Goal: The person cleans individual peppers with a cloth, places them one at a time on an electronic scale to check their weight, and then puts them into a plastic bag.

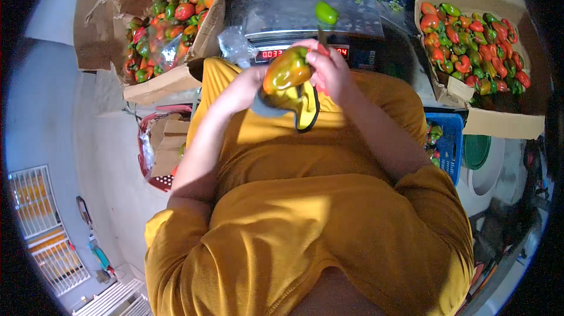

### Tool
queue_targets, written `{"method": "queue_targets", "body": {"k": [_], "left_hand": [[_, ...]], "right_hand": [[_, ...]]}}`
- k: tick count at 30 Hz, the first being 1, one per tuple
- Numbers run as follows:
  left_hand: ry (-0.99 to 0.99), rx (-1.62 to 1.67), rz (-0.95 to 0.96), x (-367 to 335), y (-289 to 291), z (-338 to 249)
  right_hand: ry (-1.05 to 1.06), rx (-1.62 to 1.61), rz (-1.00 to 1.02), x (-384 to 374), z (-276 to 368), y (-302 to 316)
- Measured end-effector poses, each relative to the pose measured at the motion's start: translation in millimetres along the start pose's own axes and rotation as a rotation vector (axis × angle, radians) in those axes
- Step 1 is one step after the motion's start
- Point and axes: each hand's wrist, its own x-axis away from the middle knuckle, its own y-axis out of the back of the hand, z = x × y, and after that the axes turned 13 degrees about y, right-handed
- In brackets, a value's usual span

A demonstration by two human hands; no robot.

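Two big cardboard boxes are framing the scene: the left box (170, 78), tilted and heaped with red, green and orange peppers, and the right box (499, 119), its peppers spread in a flatter layer. Between them a weighing scale (305, 4) is sitting straight ahead, its platter wrapped in clear plastic and its red digits glowing. A small green pepper (326, 12) is resting on that platter. Down by the person's left side a red basket (154, 157) is holding cardboard scraps; on the right, a blue crate (447, 142) is showing a few more peppers.

Now to the action — both hands are up at chest height, just in front of the scale. The bell pepper (286, 71), green going orange and glossy, is being held between them. The left hand (244, 88) is cupping it from below and behind, fingers curled close against it. The right hand (329, 69) is closing over its top and right side, fingers wrapped narrow. Something red is peeking out by the right hand's fingers; I cannot tell what it is.

By my reading, this is the checking-over step, one pepper being inspected or trimmed before weighing. A next move would call for a steady two-handed hold and a short reach forward to the platter — the skin looks slick, so a loose pinch could let it slide.
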Motion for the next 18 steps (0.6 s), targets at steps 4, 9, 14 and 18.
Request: {"method": "queue_targets", "body": {"k": [4, 9, 14, 18], "left_hand": [[0.381, -1.024, -0.468, 19, 15, -39], [-0.136, -0.501, -0.301, 19, -1, -55], [-0.182, -0.616, -0.655, 8, -29, -50], [-0.120, 0.012, -0.428, 10, -14, -45]], "right_hand": [[-0.076, 0.120, -0.185, -8, 8, 6], [-0.083, 0.159, -0.209, -10, 0, 2], [-0.157, 0.106, 0.003, 6, 0, -15], [0.485, 0.535, 0.031, -3, -12, -10]]}}
